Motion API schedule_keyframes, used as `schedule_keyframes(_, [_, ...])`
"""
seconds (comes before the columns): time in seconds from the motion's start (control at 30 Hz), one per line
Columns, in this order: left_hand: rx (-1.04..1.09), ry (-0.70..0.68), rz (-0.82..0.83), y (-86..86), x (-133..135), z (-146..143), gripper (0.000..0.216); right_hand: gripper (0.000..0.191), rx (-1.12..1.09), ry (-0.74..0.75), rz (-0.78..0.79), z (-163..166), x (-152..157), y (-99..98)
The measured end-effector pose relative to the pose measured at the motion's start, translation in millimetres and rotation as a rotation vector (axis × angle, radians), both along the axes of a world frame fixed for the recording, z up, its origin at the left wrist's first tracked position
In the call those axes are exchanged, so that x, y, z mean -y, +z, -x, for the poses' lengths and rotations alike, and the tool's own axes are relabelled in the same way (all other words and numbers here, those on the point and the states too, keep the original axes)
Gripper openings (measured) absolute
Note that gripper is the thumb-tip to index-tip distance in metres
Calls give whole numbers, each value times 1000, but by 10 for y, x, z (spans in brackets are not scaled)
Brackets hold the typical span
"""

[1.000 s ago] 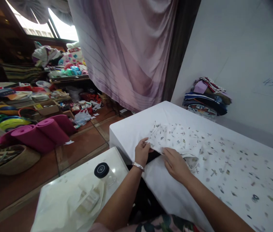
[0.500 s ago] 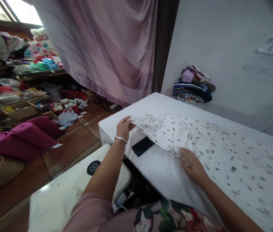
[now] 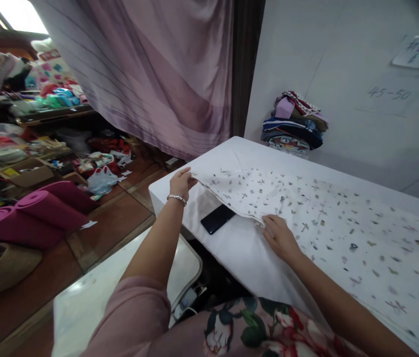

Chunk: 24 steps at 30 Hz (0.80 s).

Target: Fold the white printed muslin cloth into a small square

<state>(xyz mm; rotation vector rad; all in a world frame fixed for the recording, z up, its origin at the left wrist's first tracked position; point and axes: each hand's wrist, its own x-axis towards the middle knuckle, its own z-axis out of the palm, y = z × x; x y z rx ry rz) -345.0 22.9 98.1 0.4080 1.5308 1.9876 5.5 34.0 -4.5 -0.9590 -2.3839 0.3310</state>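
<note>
A white cloth with small dark prints (image 3: 306, 208) lies spread over a table covered in white (image 3: 239, 248). My left hand (image 3: 180, 182) pinches the cloth's far left corner and holds it stretched out near the table's left end. My right hand (image 3: 279, 236) rests palm down, fingers fairly flat, on the cloth's near edge. A black phone (image 3: 217, 218) lies on the table between my two hands, partly under the cloth's edge.
A stack of folded clothes (image 3: 294, 123) sits against the wall beyond the table. A mauve curtain (image 3: 165, 74) hangs behind. Magenta rolled mats (image 3: 34, 210) and cluttered goods fill the floor at left. A white surface (image 3: 94, 292) stands below my left arm.
My left hand has drawn the cloth's corner out to the left, unfolding the bunched part flat. The black phone came into view. My right hand slid along the near edge.
</note>
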Motion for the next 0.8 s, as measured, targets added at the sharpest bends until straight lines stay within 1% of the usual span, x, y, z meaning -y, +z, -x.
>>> schedule_keyframes(0.17, [-17,3,18,14,-92,107,24,34,28,18,-3,213,-63,41])
schedule_keyframes(0.33, [-57,27,24,11,-208,293,22,28,110,86,-42,374,-101,58])
schedule_keyframes(0.4, [-103,64,59,12,-276,401,23,30,123,114,-43,431,-114,63])
schedule_keyframes(0.5, [-205,129,155,5,-366,546,22,31,137,187,-16,516,-138,87])
schedule_keyframes(0.6, [-267,156,211,-38,-399,630,20,28,186,211,17,616,-176,141])
schedule_keyframes(0.8, [-284,160,241,-188,-336,713,17,26,383,151,65,861,-268,259])
